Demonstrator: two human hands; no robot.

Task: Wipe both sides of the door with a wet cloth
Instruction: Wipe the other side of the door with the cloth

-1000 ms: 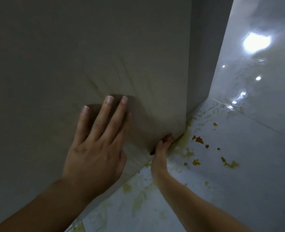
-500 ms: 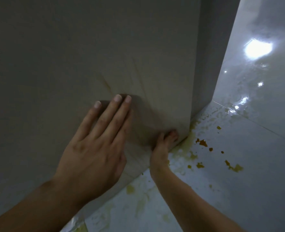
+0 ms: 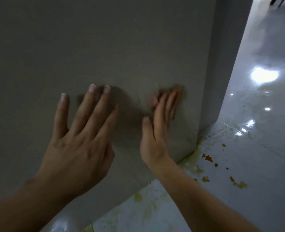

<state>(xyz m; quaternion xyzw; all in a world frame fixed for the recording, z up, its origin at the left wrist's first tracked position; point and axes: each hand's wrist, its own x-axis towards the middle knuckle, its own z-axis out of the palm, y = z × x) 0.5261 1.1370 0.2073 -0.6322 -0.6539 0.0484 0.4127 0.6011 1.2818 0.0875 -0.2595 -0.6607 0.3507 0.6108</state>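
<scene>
The grey door [image 3: 105,47] fills the left and centre of the view, its free edge at the right. My left hand [image 3: 81,141] lies flat on the door face, fingers straight and spread. To its right, my right hand [image 3: 158,128] is raised against the door with straight fingers; the fingertips are blurred by motion. No cloth shows in either hand.
A glossy pale tiled floor [image 3: 263,148] lies to the right and below, with bright reflections. Yellow-orange spots and smears [image 3: 208,159] mark the floor near the door's bottom corner and along its lower edge.
My right hand has risen from the door's bottom corner at the floor up onto the door face. My left hand stays flat on the door, and the view has shifted.
</scene>
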